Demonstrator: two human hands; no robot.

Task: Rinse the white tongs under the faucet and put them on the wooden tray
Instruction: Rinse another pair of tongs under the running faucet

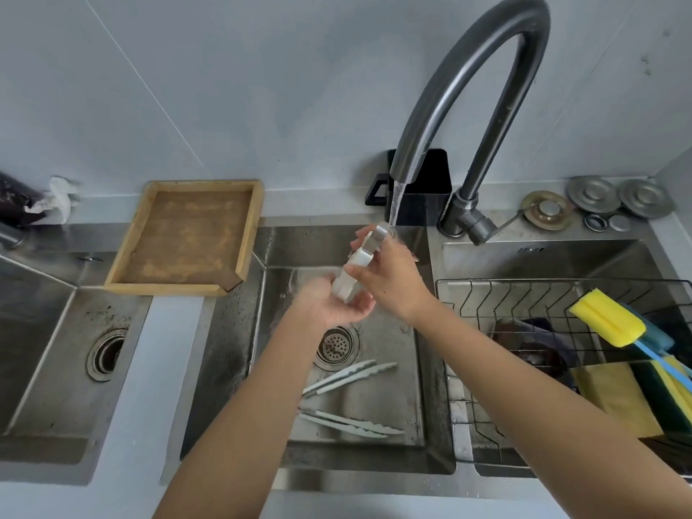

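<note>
Gripping hands (370,286) half-hiding white tongs (357,264).

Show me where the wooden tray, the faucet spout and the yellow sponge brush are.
wooden tray (251,226): head view, right rim.
faucet spout (406,164): head view, outlet end.
yellow sponge brush (608,318): head view, foam head.

You stood at a kitchen sink station. A stainless steel sink (269,256) with a strainer drain (337,346) sat below a running gooseneck faucet (486,69). A wire dish rack (524,294) held yellow sponges (614,398), and spare drain covers (591,194) lay on the counter.
</note>
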